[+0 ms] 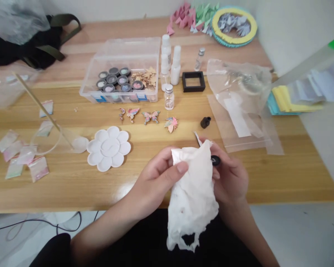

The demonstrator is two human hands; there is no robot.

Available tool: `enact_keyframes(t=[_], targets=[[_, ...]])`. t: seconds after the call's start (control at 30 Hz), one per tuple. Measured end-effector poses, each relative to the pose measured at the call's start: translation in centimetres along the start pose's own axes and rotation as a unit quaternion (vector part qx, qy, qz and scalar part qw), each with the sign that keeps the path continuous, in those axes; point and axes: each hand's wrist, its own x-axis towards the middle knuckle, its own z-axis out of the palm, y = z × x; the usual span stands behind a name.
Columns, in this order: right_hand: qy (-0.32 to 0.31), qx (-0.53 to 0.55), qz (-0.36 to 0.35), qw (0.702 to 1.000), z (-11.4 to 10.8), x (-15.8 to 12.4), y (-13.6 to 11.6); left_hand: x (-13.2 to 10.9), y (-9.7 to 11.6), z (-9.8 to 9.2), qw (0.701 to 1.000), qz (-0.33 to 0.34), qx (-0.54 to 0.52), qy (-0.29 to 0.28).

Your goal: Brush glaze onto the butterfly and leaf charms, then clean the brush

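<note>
From the head camera, both hands are up over the front of the wooden table (pixel 289 185), closed on a crumpled white tissue (pixel 192 200). The left hand (pixel 156 178) clenches the tissue's upper part, its thumb pressed across the front. The right hand (pixel 231 178) curls around the tissue's other side, and a small black cap (pixel 215 160) sits at its fingers, touching the tissue. It looks pinched there, though the tissue partly hides the hold. The cap lies on the right of the grip, so the right hand is the nearer. The tissue's long axis falls from the hands toward the person's lap, tilting slightly. Both forearms angle inward from the body, wrists bent. Just left of the grip lies a white flower-shaped palette (pixel 108 148). Ahead of the hands are a second black cap (pixel 205 122) and a row of butterfly charms (pixel 150 116). Farther ahead sit a clear plastic box (pixel 119 70) of small jars and a small glass bottle (pixel 169 97), with a clear plastic bag (pixel 239 104) ahead and to the right.
</note>
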Motion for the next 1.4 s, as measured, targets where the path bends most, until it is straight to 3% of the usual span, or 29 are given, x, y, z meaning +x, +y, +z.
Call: enact_keyframes(t=[0.17, 0.27, 0.33, 0.43, 0.53, 0.63, 0.77, 0.87, 1.03, 1.13, 1.23, 1.3, 1.4], targets=[[0.050, -0.103, -0.116, 0.987, -0.6, -0.1, 0.0, 1.0, -0.4, -0.8, 0.992, -0.013, 0.084, 0.093], [0.072, -0.192, -0.166, 0.965, -1.5, -0.7, 0.2, 1.3, -0.1, -1.7, 0.964, 0.000, 0.229, 0.137], [0.089, -0.244, -0.177, 0.949, -2.0, -1.2, 0.5, 1.3, 0.2, -2.4, 0.911, 0.039, 0.380, 0.156], [0.132, -0.303, -0.170, 0.929, -2.0, -1.9, 1.0, 1.4, 0.5, -3.3, 0.789, 0.091, 0.582, 0.174], [0.182, -0.356, -0.185, 0.898, -1.7, -2.0, 1.6, 1.5, 0.3, -3.9, 0.700, 0.094, 0.682, 0.188], [0.186, -0.444, -0.233, 0.845, -1.5, -2.0, 1.9, 1.4, -0.1, -4.1, 0.652, 0.123, 0.715, 0.220], [0.167, -0.555, -0.301, 0.757, -1.1, -2.0, 1.9, 0.4, 0.2, -3.4, 0.630, 0.276, 0.695, 0.207], [0.149, -0.614, -0.358, 0.688, 0.0, -1.8, 1.6, -0.3, 0.7, -2.0, 0.667, 0.314, 0.659, 0.148], [0.094, -0.681, -0.397, 0.608, 1.9, -1.5, 1.2, 0.3, 1.1, 0.2, 0.805, 0.211, 0.552, 0.046], [0.044, -0.693, -0.389, 0.605, 2.2, -1.5, 1.0, 1.0, 1.1, 0.1, 0.865, 0.187, 0.463, 0.056], [0.012, -0.688, -0.354, 0.634, 1.5, -1.5, 0.6, 1.5, 1.5, -0.8, 0.915, 0.153, 0.360, 0.102], [0.072, -0.692, -0.338, 0.633, 0.7, -1.2, 0.2, 2.0, 2.0, -1.6, 0.950, 0.111, 0.265, 0.126], [0.199, -0.748, -0.293, 0.561, -0.9, 0.0, -0.2, 2.5, 2.7, -2.4, 0.986, 0.045, 0.134, 0.091]])
